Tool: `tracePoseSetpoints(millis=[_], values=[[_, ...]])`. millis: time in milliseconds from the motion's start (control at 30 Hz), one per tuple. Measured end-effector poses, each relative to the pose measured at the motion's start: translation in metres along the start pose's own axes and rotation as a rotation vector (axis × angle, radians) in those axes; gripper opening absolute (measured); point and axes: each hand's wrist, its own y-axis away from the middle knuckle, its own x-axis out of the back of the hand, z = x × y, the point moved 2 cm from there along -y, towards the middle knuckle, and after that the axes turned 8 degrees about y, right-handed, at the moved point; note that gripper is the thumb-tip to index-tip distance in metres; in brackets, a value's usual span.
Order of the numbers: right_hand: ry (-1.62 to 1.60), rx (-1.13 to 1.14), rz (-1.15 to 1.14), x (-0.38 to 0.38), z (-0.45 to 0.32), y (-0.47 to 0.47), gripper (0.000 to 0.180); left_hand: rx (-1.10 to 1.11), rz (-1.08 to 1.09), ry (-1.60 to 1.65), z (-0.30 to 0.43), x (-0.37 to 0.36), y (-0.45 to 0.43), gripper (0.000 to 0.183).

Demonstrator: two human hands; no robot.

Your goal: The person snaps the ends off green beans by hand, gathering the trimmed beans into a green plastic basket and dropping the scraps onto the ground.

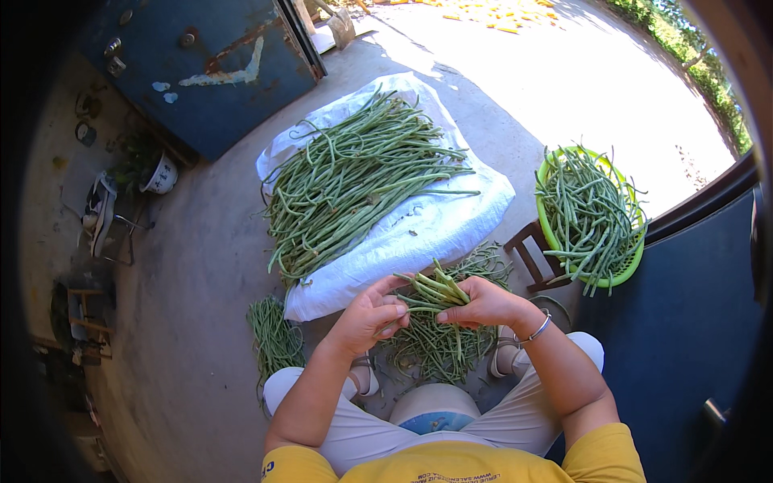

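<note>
My right hand (pixel 487 303) grips a short bunch of green long beans (pixel 441 288), their ends fanned out toward my left hand. Thumb and fingers of my left hand (pixel 375 314) pinch one thin bean that runs across from the bunch. Below both hands, a loose heap of beans and bean pieces (pixel 444 353) lies on the floor between my feet. Just beyond, a large pile of long beans (pixel 356 181) rests on a white woven sack (pixel 435 232). A smaller bundle of beans (pixel 275 335) lies on the floor by my left knee.
On the right, a bright green plastic basket (pixel 545 224) heaped with beans sits over a small dark wooden stool (pixel 531 253). A blue metal door (pixel 223 78) stands at the upper left, another door panel (pixel 670 326) at the right. A potted plant (pixel 160 175) and shovel (pixel 342 29) are farther off.
</note>
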Motion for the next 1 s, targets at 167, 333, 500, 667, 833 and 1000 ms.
tracePoseSetpoints(millis=[167, 333, 500, 667, 833, 1000], values=[[-0.031, 0.045, -0.104, -0.002, 0.006, -0.006, 0.02, -0.276, 0.218, -0.204, -0.004, 0.002, -0.002, 0.054], [-0.083, 0.033, 0.023, 0.011, -0.001, 0.001, 0.018, -0.762, 0.63, -1.438, 0.016, 0.018, -0.003, 0.048], [-0.399, 0.155, 0.246, 0.024, 0.005, -0.001, 0.017, -0.169, 0.136, -1.543, 0.007, 0.023, 0.001, 0.038], [-0.521, 0.226, 0.334, 0.026, 0.008, -0.005, 0.019, -0.331, 0.08, -1.371, -0.016, 0.01, -0.006, 0.036], [-0.681, 0.311, 0.602, 0.036, 0.006, 0.002, 0.018, -0.302, 0.055, -1.34, -0.018, 0.01, -0.014, 0.035], [-0.939, 0.501, 0.855, 0.079, 0.007, 0.042, 0.016, -0.304, 0.076, -1.378, -0.019, 0.006, -0.016, 0.035]])
